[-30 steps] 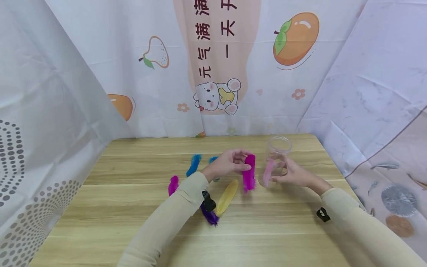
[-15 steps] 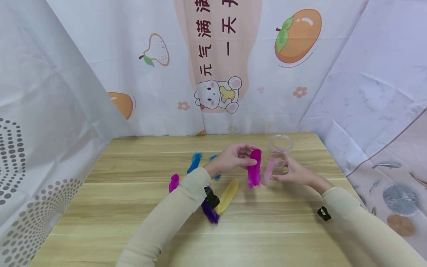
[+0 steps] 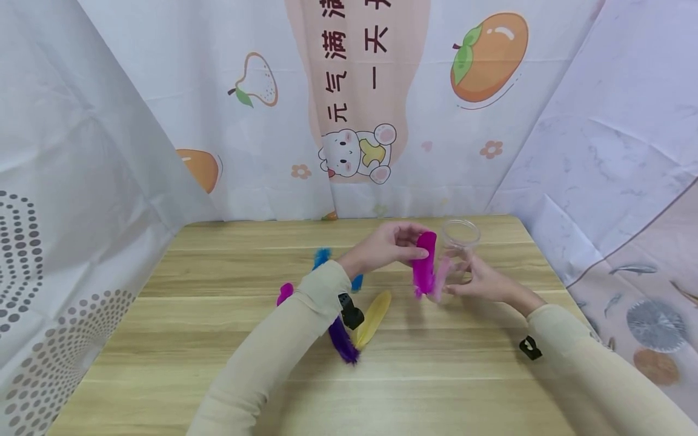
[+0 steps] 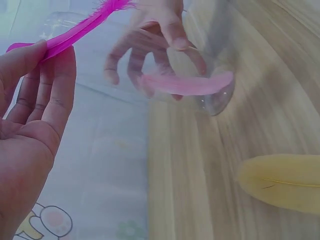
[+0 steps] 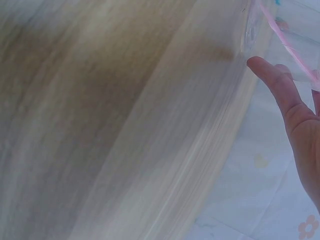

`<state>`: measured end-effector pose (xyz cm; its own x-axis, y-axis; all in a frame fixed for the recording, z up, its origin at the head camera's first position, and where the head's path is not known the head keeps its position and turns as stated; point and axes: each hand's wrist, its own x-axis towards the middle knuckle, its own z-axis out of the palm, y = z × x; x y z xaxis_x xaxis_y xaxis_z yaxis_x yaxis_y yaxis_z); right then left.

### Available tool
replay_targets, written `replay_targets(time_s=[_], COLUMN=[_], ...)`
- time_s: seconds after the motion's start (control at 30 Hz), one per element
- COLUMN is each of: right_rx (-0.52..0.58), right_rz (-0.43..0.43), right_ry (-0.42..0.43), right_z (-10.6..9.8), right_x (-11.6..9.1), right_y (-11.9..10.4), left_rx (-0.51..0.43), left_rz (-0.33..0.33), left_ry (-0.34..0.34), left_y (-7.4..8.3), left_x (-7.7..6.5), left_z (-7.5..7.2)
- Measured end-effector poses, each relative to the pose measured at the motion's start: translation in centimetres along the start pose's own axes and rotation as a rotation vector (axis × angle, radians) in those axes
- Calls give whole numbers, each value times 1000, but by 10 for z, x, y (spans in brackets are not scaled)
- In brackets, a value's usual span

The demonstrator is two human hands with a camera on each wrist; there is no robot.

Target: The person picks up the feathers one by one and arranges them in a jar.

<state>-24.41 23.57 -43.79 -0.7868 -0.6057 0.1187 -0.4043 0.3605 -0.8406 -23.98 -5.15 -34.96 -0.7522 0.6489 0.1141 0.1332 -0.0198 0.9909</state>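
My left hand (image 3: 387, 247) pinches a bright magenta feather (image 3: 424, 266) between thumb and fingers, its fluffy end hanging down beside a clear jar (image 3: 460, 238). In the left wrist view, the quill end of this magenta feather (image 4: 75, 39) sits by the thumb. The right hand (image 3: 480, 280) grips the upright jar from its right side, with fingers spread round the wall. Inside the jar leans a pale pink feather (image 4: 190, 85). Only part of the right hand (image 5: 300, 120) and jar shows in the right wrist view.
On the wooden table (image 3: 436, 375) lie a yellow feather (image 3: 374, 318), a purple feather (image 3: 342, 342), a magenta feather (image 3: 285, 293) and two blue feathers, one (image 3: 322, 257) partly behind the left sleeve. A printed curtain (image 3: 245, 151) hangs along the back edge.
My left hand has moved right and slightly up with the magenta feather, bringing it close to the jar. The right hand and jar have stayed nearly still.
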Motion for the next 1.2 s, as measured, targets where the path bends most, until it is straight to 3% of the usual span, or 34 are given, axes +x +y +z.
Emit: replay_targets(time_s=[0.37,0.67,1.2], right_rx=[26,114,62], right_rz=[8,22,-14], right_ry=[-13,-21,-27], right_z=[-1,1,1], right_x=[-2,0,1], right_y=[-1,1,1], left_rx=[-2,-11,-29], left_rz=[-12,25,28], left_ry=[-1,-27,-86], left_y=[22,38,68], left_x=[8,15,36], left_z=[1,0,-2])
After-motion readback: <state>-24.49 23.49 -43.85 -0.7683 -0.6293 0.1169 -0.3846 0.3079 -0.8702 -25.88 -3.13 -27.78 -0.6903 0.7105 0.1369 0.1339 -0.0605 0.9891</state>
